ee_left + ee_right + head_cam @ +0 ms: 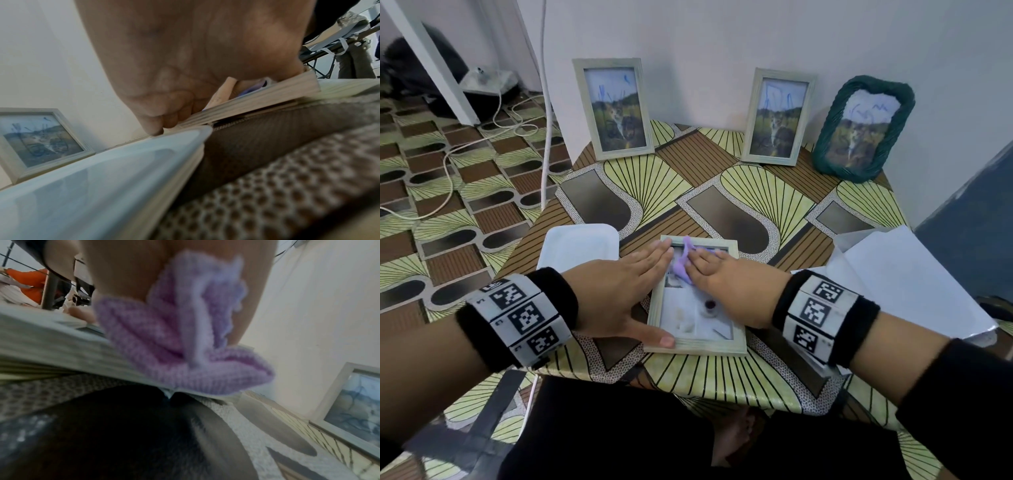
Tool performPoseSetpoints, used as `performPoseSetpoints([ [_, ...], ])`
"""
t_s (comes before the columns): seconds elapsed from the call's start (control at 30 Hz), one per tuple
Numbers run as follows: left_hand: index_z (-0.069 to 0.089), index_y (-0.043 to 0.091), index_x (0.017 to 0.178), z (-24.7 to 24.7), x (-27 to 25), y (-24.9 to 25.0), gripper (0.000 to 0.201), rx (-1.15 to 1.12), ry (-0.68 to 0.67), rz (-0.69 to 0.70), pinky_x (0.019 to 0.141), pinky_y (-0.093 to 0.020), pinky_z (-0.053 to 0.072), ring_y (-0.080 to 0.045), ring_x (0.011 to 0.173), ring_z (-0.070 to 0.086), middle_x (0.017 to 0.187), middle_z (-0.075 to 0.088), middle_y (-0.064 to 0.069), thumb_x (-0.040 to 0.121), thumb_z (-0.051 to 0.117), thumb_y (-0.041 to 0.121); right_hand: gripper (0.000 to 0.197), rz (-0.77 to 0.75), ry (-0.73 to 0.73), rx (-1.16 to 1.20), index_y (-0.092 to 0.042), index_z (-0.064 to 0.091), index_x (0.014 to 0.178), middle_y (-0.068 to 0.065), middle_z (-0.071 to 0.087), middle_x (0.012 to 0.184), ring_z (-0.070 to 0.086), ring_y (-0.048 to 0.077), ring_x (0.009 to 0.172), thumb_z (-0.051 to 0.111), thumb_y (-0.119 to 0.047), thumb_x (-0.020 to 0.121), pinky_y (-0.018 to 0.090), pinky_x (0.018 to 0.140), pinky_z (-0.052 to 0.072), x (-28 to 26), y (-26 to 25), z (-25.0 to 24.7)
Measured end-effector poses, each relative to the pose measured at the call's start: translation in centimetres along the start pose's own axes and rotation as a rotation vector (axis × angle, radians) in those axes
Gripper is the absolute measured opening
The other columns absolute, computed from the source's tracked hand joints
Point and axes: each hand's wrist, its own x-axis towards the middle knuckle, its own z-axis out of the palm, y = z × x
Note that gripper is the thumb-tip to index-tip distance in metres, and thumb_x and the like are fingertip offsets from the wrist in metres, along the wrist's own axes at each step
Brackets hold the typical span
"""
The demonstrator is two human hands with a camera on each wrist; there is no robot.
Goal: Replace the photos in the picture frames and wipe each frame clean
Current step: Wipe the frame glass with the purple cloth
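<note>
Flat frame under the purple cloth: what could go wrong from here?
1. The left hand only presses flat on the flat frame's left rail; a hard stroke by the right hand with the purple cloth could skid it on the slick patterned table cover.
2. The white tray sits right beside the left fingers, so it may get knocked.
3. Three standing frames, such as the green woven frame, lean at the wall; a table jolt might topple them.

Blurred by motion: purple cloth (pixel 185 340) in the right wrist view. Hidden under both hands: upper part of the flat frame (pixel 697 346).
</note>
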Motion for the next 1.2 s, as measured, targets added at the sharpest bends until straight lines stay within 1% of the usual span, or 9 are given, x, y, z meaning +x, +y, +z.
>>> performPoseSetpoints([
  [0.1, -0.025, 0.017, 0.149, 0.0, 0.0, -0.1, 0.129, 0.007, 0.009, 0.01, 0.109, -0.02, -0.011, 0.006, 0.13, -0.042, 0.155, -0.035, 0.005, 0.063, 0.022, 0.101, 0.078, -0.026, 0.052, 0.034, -0.004, -0.009, 0.155, 0.018, -0.013, 0.163, -0.004, 0.026, 0.152, 0.044, -0.026, 0.102, 0.036, 0.124, 0.001, 0.6, -0.3, 0.3],
  [0.3, -0.026, 0.018, 0.149, 0.1, 0.1, 0.0, 0.129, 0.02, 0.036, 0.001, 0.104, -0.015, -0.018, 0.005, 0.129, -0.042, 0.156, -0.034, 0.005, 0.061, 0.017, 0.101, 0.085, -0.112, 0.058, 0.133, -0.012, -0.001, 0.157, 0.009, -0.009, 0.165, -0.007, 0.021, 0.152, 0.054, -0.003, 0.092, 0.03, 0.12, 0.002, 0.5, -1.0, 0.7],
  [0.47, -0.025, 0.017, 0.15, 0.2, 0.1, -0.1, 0.131, 0.018, 0.038, 0.001, 0.108, -0.016, -0.005, 0.002, 0.134, -0.038, 0.156, -0.035, 0.005, 0.06, 0.019, 0.101, 0.057, -0.309, 0.088, 0.269, -0.015, 0.027, 0.155, 0.003, 0.017, 0.164, 0.005, 0.013, 0.152, 0.044, -0.01, 0.101, 0.031, 0.122, 0.014, -1.8, -1.3, 1.2],
  [0.57, -0.026, 0.017, 0.149, 0.2, 0.0, 0.0, 0.132, 0.02, 0.028, -0.004, 0.109, -0.017, -0.003, 0.001, 0.134, -0.039, 0.154, -0.037, 0.005, 0.059, 0.019, 0.102, 0.059, -0.329, 0.056, 0.279, -0.014, 0.029, 0.154, 0.002, 0.019, 0.164, 0.011, 0.012, 0.152, 0.043, -0.002, 0.097, 0.03, 0.121, 0.017, -3.5, -1.7, 1.1],
  [0.73, -0.027, 0.016, 0.149, 0.0, -0.1, 0.2, 0.132, -0.005, 0.013, -0.001, 0.111, -0.017, 0.003, -0.001, 0.14, -0.032, 0.154, -0.038, 0.005, 0.061, 0.025, 0.1, 0.051, -0.2, -0.029, 0.05, -0.012, 0.042, 0.141, 0.004, 0.04, 0.15, 0.047, 0.027, 0.132, 0.046, -0.007, 0.091, 0.04, 0.096, 0.048, -5.2, -1.9, 0.3],
  [0.83, -0.026, 0.017, 0.149, -0.1, -0.1, 0.2, 0.133, -0.023, 0.018, 0.001, 0.112, -0.018, 0.002, -0.001, 0.14, -0.031, 0.154, -0.037, 0.005, 0.06, 0.026, 0.1, 0.039, -0.155, 0.042, 0.015, -0.011, 0.052, 0.128, 0.002, 0.049, 0.134, 0.053, 0.026, 0.116, 0.043, -0.006, 0.09, 0.027, 0.08, 0.037, -6.0, -2.1, 0.3],
  [0.97, -0.025, 0.017, 0.15, 0.2, -0.1, 0.1, 0.133, -0.043, 0.017, -0.006, 0.115, -0.021, 0.001, -0.001, 0.141, -0.03, 0.154, -0.037, 0.006, 0.059, 0.026, 0.1, 0.05, -0.123, 0.06, -0.004, -0.008, 0.044, 0.142, 0.006, 0.042, 0.144, 0.039, 0.021, 0.136, 0.036, -0.005, 0.092, 0.032, 0.119, 0.018, -5.7, -2.7, 1.4],
  [1.1, -0.025, 0.015, 0.149, 0.2, -0.1, 0.1, 0.132, -0.059, 0.002, 0.007, 0.115, -0.021, -0.003, -0.002, 0.14, -0.033, 0.154, -0.038, 0.004, 0.062, 0.028, 0.099, 0.05, -0.056, 0.049, -0.023, -0.005, 0.032, 0.149, 0.012, 0.032, 0.155, 0.021, 0.021, 0.149, 0.034, -0.011, 0.099, 0.038, 0.123, 0.011, -4.6, -2.6, 1.7],
  [1.2, -0.026, 0.014, 0.149, 0.1, -0.1, 0.2, 0.131, -0.081, -0.011, 0.02, 0.114, -0.02, -0.01, -0.003, 0.14, -0.033, 0.154, -0.038, 0.002, 0.063, 0.03, 0.096, 0.053, -0.003, 0.067, 0.012, -0.007, 0.029, 0.15, 0.01, 0.03, 0.155, 0.026, 0.021, 0.146, 0.04, -0.02, 0.1, 0.036, 0.122, 0.009, -3.3, -1.8, 0.9],
])
